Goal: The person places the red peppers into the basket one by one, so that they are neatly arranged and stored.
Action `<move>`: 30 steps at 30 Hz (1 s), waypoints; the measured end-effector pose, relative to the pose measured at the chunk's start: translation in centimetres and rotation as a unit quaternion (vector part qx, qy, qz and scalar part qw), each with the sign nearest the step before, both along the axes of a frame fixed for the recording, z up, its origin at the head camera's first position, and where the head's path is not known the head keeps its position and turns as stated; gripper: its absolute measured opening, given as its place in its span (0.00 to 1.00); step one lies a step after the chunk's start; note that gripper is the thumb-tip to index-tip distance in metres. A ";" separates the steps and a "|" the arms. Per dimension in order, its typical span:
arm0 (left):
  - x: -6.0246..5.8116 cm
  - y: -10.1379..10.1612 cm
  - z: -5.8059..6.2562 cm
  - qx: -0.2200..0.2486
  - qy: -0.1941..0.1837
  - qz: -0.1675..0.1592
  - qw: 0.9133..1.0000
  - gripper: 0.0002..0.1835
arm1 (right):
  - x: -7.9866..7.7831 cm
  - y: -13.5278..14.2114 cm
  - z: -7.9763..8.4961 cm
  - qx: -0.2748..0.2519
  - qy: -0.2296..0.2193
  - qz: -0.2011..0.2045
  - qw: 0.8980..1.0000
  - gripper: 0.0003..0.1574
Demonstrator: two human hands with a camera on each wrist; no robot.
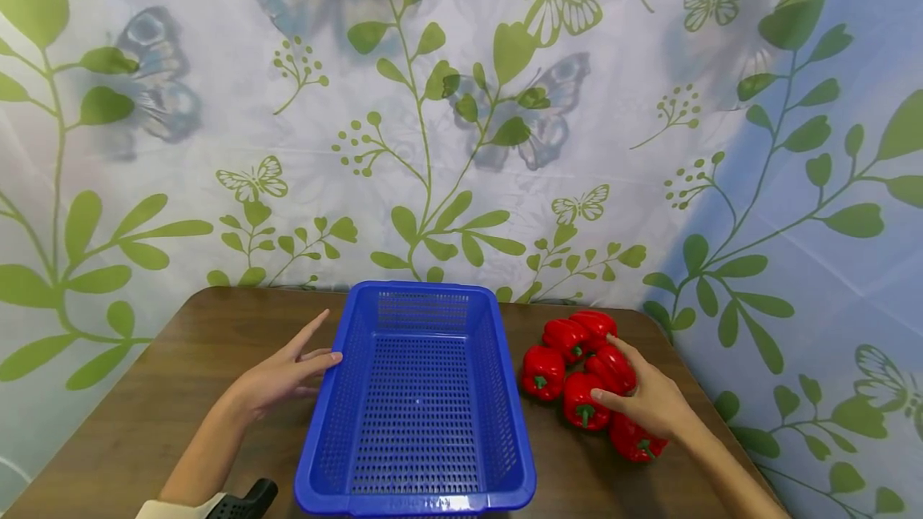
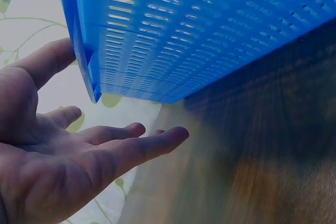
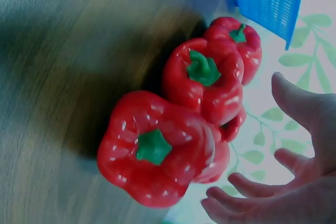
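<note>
A blue plastic basket (image 1: 417, 403) with slotted walls stands on the table, and nothing lies in it. Beside its left rim is my left hand (image 1: 281, 375), fingers spread, the thumb touching or very near the rim; the left wrist view shows the palm (image 2: 58, 166) turned up next to the basket wall (image 2: 157, 40). Several red bell peppers (image 1: 542, 372) with green stems are grouped to the right of the basket. Over the right side of that group hovers my right hand (image 1: 652, 399), its fingers loosely spread. In the right wrist view a gap shows between the hand (image 3: 294, 182) and the nearest pepper (image 3: 152, 150).
The brown wooden table (image 1: 180, 359) ends at the back against a hanging cloth (image 1: 447, 142) printed with green leaves and butterflies. That cloth also runs along the right side. A dark strap piece (image 1: 248, 499) is on my left wrist.
</note>
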State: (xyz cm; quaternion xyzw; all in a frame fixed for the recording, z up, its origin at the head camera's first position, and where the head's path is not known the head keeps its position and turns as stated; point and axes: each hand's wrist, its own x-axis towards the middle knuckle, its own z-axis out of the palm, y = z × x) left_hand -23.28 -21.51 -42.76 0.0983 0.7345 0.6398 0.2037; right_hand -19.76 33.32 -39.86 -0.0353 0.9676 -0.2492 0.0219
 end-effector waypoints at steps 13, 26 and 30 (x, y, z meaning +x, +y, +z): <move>-0.1 -0.3 -0.7 0.060 -0.002 -0.057 0.997 0.46 | 0.2 3.6 1.2 -0.070 -0.078 0.050 0.993 0.57; -0.2 -0.1 -1.2 0.113 -0.017 -0.065 0.991 0.44 | 0.1 5.4 1.3 -0.097 -0.103 0.094 0.986 0.44; -0.2 0.0 -1.3 0.117 -0.018 -0.059 0.991 0.44 | -0.1 5.6 1.3 -0.105 -0.122 0.115 0.980 0.40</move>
